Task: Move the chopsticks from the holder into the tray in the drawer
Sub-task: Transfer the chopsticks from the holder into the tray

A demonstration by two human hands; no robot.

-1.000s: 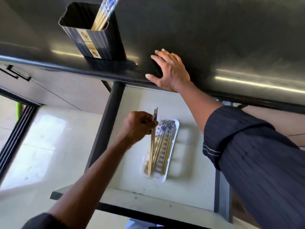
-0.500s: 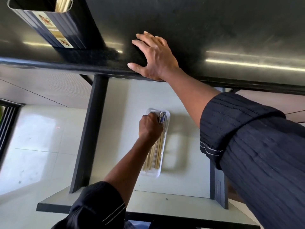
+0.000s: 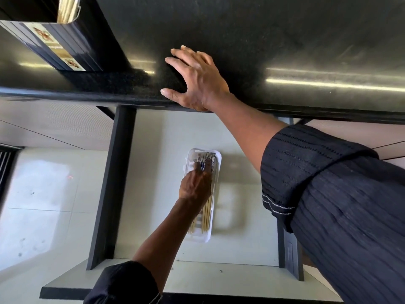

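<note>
A black ribbed chopstick holder (image 3: 72, 47) stands on the dark countertop (image 3: 285, 40) at the upper left, with several pale chopsticks (image 3: 66, 9) still sticking out of it. Below the counter, an open drawer (image 3: 153, 172) holds a white tray (image 3: 198, 236) with several wooden chopsticks (image 3: 207, 211) lying lengthwise, their blue-patterned ends at the far end. My left hand (image 3: 195, 185) rests over the tray with its fingers stretched onto those patterned ends, holding nothing. My right hand (image 3: 197, 82) lies flat on the counter's front edge, fingers spread.
The drawer's dark left side wall (image 3: 111, 183) and right rail (image 3: 289, 249) bound the pale drawer floor. Its front panel (image 3: 197, 281) is nearest me. Glossy floor tiles (image 3: 43, 194) lie to the left, under a pale cabinet front (image 3: 54, 128).
My left hand lowered a bundle of chopsticks into the tray, then uncurled from a fist to flat fingers on them. My right hand stayed on the counter edge.
</note>
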